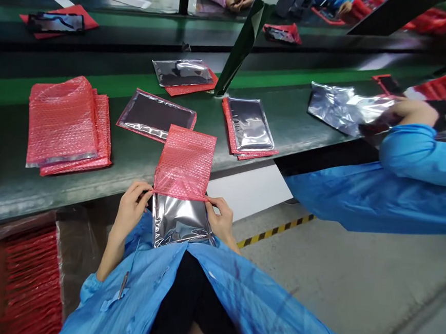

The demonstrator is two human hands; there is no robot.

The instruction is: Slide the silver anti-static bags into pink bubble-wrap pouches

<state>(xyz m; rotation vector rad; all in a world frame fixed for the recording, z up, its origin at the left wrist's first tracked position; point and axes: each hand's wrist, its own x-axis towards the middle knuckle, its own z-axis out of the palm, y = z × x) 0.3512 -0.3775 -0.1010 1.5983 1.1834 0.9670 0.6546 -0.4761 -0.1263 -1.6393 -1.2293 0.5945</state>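
Note:
Between my hands is a red bubble-wrap bag (187, 159), its mouth toward me and its far end over the bench edge. A shiny silver antistatic bag (182, 218) with a dark flat panel lies partly in or under that mouth, near my body. My left hand (133, 203) pinches the left corner of the bag's mouth between thumb and fingers. The right corner is pinched by my right hand (220, 215). Just beyond, on the bench, lie a dark panel in a clear-edged bag (157, 114) and another bagged panel (249, 125) on red bubble wrap.
Red bubble-wrap bags (64, 123) are stacked on the green bench (130, 167) at left. A box of red bags (32, 275) stands below left. At right, a co-worker's blue sleeve (413, 151) reaches over a silver bag (339, 109). A green post (242, 50) rises from the bench.

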